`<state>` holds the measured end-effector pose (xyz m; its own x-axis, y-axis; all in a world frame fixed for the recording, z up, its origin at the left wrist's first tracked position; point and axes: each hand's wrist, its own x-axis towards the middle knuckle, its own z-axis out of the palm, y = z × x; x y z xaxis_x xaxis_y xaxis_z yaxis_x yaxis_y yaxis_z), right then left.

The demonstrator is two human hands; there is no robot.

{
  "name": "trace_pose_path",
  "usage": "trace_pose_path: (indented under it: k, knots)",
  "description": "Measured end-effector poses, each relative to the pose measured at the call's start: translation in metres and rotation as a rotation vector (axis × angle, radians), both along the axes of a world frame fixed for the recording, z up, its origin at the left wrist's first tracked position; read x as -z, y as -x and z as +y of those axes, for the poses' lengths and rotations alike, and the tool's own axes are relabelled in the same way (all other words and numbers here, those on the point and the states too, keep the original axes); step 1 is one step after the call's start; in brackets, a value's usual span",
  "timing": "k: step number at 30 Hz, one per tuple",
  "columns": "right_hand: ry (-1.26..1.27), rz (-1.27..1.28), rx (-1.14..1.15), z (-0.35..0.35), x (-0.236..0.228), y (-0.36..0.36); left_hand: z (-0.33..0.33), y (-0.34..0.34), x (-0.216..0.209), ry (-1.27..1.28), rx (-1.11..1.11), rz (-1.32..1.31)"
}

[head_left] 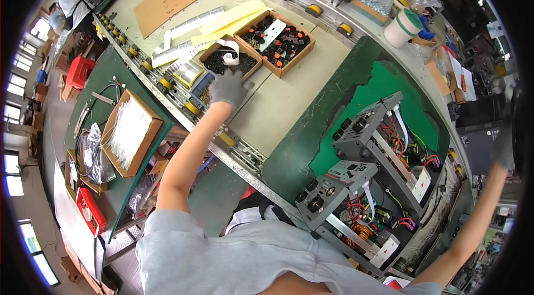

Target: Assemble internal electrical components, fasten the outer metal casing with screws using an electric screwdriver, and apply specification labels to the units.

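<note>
Now L hand (227, 88) at box (227, 60) edge — grip unclear; R hand (503, 147) unclear.

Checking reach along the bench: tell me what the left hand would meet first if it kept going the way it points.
Probably the cardboard box of small dark parts: the gloved left hand sits at its near edge, fingers pointing into it. Depth is hard to judge.
</note>
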<state>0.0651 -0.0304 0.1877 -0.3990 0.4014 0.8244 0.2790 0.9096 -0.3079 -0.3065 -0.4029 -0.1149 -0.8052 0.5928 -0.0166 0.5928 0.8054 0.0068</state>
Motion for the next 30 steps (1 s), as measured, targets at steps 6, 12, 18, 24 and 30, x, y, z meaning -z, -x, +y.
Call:
trace_pose_path:
  k: [6,12,18,24,30]
  knots:
    - [0.436,0.131,0.046,-0.116,0.09,-0.096,-0.003,-0.015,0.031,-0.079,-0.133,-0.143]
    - [0.853,0.36,-0.167,-0.175,0.103,-0.145,0.011,-0.029,0.021,-0.012,-0.008,-0.127]
    - [0.76,0.659,-0.08,-0.21,0.108,-0.107,0.032,-0.04,0.02,-0.113,0.044,-0.103]
    - [0.89,0.751,-0.363,-0.221,0.125,-0.115,0.034,-0.037,0.028,-0.108,-0.024,-0.129]
    - [1.007,0.773,-0.452,-0.236,0.131,-0.105,0.023,-0.049,0.02,-0.323,0.072,-0.362]
